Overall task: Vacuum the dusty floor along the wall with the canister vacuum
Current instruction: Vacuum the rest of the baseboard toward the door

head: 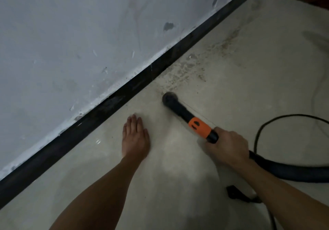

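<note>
Vacuum tube (181,109) held low over the floor (178,172), its round nozzle (170,99) near the foot of the wall (89,25).

Nearest, a thick black hose (284,172) curves in from the floor's right edge to the right hand (227,146), whose fingers curl round the tube just behind its orange collar (200,127). The left hand (135,137) lies flat on the floor, fingers straight and together. Beyond the nozzle, a patch of dust (187,69) runs along the dark skirting (106,103).
</note>
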Tool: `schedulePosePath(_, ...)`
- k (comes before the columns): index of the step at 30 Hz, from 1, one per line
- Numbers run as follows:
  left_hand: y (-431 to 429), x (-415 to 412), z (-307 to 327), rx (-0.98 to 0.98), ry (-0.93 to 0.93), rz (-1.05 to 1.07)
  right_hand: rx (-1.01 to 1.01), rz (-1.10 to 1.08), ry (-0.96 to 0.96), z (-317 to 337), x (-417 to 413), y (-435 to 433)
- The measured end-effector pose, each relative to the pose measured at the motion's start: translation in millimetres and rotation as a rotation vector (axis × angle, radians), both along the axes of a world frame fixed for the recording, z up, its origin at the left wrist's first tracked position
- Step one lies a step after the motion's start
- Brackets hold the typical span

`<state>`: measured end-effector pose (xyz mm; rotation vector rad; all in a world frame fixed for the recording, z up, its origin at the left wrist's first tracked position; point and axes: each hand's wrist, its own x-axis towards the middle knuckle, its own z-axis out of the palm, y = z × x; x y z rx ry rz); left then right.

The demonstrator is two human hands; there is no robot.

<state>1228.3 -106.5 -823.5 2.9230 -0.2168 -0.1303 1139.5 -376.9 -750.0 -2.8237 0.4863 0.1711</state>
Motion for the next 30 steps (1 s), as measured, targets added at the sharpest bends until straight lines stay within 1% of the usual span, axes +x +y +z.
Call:
schedulePosePath(2, 0.4, 0.0, -2.9, -0.007, -0.027, 0.01, -0.008, -0.086, -0.022, 1.3, 17.7, -9.7)
schedulePosePath(3, 0.1, 0.3, -3.7, -0.009, -0.031, 0.011, -0.01, -0.091, -0.033, 0.8, 22.5, -11.2)
schedulePosePath(5, 0.1, 0.0, -3.7, 0.002, -0.026, 0.013, -0.023, -0.03, -0.023, -1.1, 20.4, -4.3)
schedulePosePath(8, -0.1, -0.6, -3.5, 0.012, -0.039, 0.009, 0.011, 0.062, 0.011, -4.5, 11.8, 3.5)
schedulePosePath(12, 0.1, 0.0, -4.9, 0.005, -0.047, 0.019, -0.042, -0.035, -0.03, 2.4, 42.0, -5.2)
schedulePosePath(13, 0.2, -0.2, -4.9, 0.004, -0.048, 0.019, -0.041, -0.031, -0.042, 1.7, 47.0, -4.1)
schedulePosePath(18, -0.2, -0.6, -3.6, -0.01, -0.046, 0.033, -0.024, 0.161, -0.029, -11.6, 46.3, 13.6)
schedulePosePath(22, 0.2, -0.7, -2.7, -0.026, -0.046, 0.039, -0.037, 0.043, -0.054, -3.2, 89.3, 9.6)
schedulePosePath(23, 0.1, -1.0, -2.7, -0.027, -0.046, 0.038, -0.034, 0.042, -0.061, -2.7, 95.5, 11.2)
schedulePosePath(27, 1.4, -0.1, -4.0, -0.037, -0.047, 0.044, -0.056, 0.175, -0.064, -10.2, 91.1, 23.1)
schedulePosePath(30, 1.8, 0.3, -5.2, -0.046, -0.051, 0.038, -0.097, 0.151, -0.054, -10.6, 99.1, 15.0)
